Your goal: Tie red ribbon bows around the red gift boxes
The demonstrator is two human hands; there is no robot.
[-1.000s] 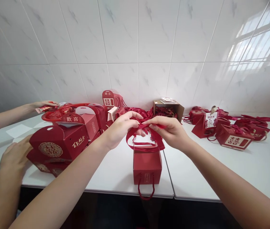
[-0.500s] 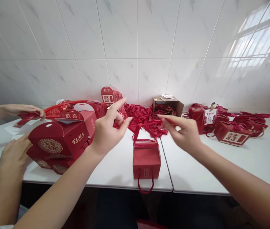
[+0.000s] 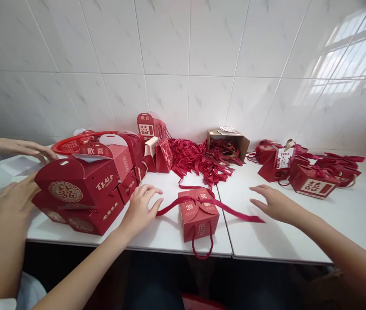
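Note:
A small red gift box (image 3: 187, 224) stands near the table's front edge, its top flaps folded shut and a rope handle (image 3: 203, 256) hanging over the front. Across its top runs a red ribbon (image 3: 239, 212), crossed at the middle with one end out to each side. My left hand (image 3: 141, 207) is left of the box with fingers apart, by the ribbon's left end; whether it touches it I cannot tell. To the right, my right hand (image 3: 275, 204) hovers open, apart from the ribbon's right end.
A heap of red ribbons (image 3: 191, 155) lies by the wall beside a cardboard box (image 3: 243, 146). Red boxes (image 3: 76, 189) are stacked left, near a red basket (image 3: 63, 146) and another person's hands (image 3: 16, 200). Ribbon-tied boxes (image 3: 314, 183) stand right.
The ribbon held taut above the box now lies across its top. The upright flaps are folded down. Both my hands have lowered and moved apart, letting go on the right.

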